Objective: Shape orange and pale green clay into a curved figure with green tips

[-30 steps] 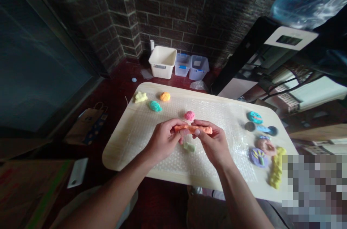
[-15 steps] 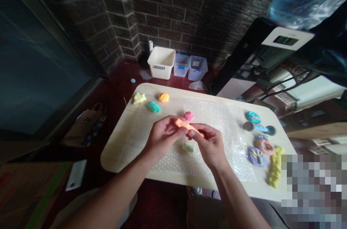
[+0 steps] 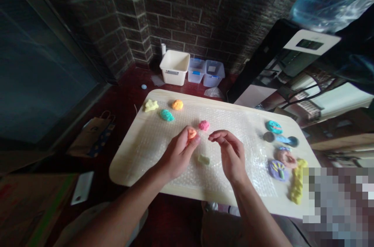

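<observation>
Orange modelling clay [image 3: 191, 133] is folded in the fingers of my left hand [image 3: 179, 152], which is closed around it above the table. My right hand [image 3: 229, 149] is a little way off to the right, fingers curved with a gap between thumb and fingertips, and I see nothing in it. Just beyond the hands lies a pink clay lump [image 3: 204, 125]. Between the wrists a pale green clay piece [image 3: 203, 159] rests on the bubble wrap [image 3: 187, 175].
Yellow [image 3: 151, 105], teal [image 3: 166, 115] and orange [image 3: 177, 104] clay lumps lie far left on the table [image 3: 125, 169]. At its right are several clay shapes, including a purple disc [image 3: 277, 170] and a long yellow strip [image 3: 298, 181]. A white bin [image 3: 174, 68] stands behind.
The orange clay was stretched between both hands. Now my right hand has let go and moved slightly right, while the clay is bunched up in my left hand.
</observation>
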{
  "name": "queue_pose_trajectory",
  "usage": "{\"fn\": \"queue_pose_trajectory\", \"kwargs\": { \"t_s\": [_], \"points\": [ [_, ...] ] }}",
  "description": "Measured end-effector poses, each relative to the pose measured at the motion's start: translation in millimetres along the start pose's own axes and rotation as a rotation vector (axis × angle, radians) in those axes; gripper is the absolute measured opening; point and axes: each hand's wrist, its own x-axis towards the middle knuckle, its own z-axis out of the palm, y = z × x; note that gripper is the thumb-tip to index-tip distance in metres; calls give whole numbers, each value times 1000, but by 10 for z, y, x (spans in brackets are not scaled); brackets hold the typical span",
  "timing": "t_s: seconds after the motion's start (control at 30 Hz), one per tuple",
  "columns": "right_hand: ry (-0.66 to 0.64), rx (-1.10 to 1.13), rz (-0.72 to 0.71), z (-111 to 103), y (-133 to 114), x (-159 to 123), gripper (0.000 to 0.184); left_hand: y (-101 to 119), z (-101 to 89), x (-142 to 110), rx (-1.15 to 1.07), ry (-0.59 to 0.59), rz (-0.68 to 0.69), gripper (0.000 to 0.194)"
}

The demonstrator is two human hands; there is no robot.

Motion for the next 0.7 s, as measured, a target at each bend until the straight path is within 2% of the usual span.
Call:
{"fn": "queue_pose_trajectory", "kwargs": {
  "t_s": [0.1,0.2,0.3,0.5,0.63,0.7],
  "points": [
    [-47,-38,-44,41,-77,-21,14,16,24,-46,128,-150,76,23],
    [-159,-75,-95,100,-128,-43,18,23,51,-63,146,-210,113,21],
    [-217,-94,-118,122,-130,-45,16,13,60,-68,138,-235,110,23],
    [-217,-73,-128,126,-142,-25,9,26,61,-90,107,-243,104,24],
    [-164,22,-82,62,-149,-19,11,105,25,-60,0,-230,72,26],
    [-131,37,-83,19,-134,-20,13,127,9,-35,23,-212,96,26]
  ]
}}
